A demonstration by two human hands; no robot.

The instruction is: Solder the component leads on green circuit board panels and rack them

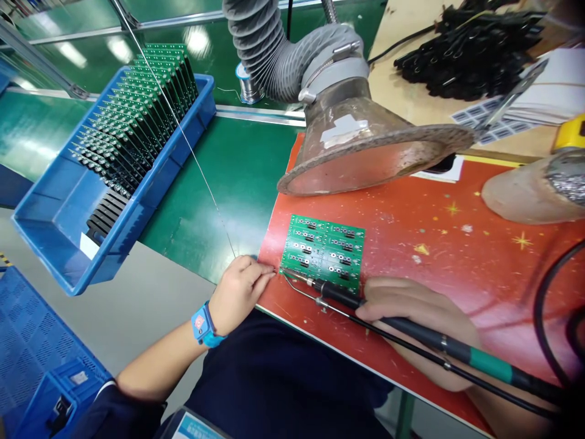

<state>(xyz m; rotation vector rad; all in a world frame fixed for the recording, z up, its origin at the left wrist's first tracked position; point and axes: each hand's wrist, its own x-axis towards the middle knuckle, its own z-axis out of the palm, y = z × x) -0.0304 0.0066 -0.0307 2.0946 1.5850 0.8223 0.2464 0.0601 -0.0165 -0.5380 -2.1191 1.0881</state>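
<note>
A green circuit board [323, 251] lies flat on the red mat, carrying several rows of small components. My left hand [242, 285], with a blue wrist strap, is closed in a pinch beside the board's lower left corner. A thin solder wire [201, 167] runs down from the upper left into that hand; the end between the fingertips is too small to make out. My right hand [420, 323] wraps round a soldering iron [340, 294] with a black and green handle. Its tip meets the board's lower left corner, close to my left fingertips. A thin metal tube is clamped alongside the iron.
A fume extractor hood [365, 137] on a grey hose hangs just behind the board. At left, a blue bin [150, 189] holds upright circuit boards. A solder spool [250, 85] stands behind. Black cables [466, 55] lie at back right. The red mat [439, 244] extends rightward.
</note>
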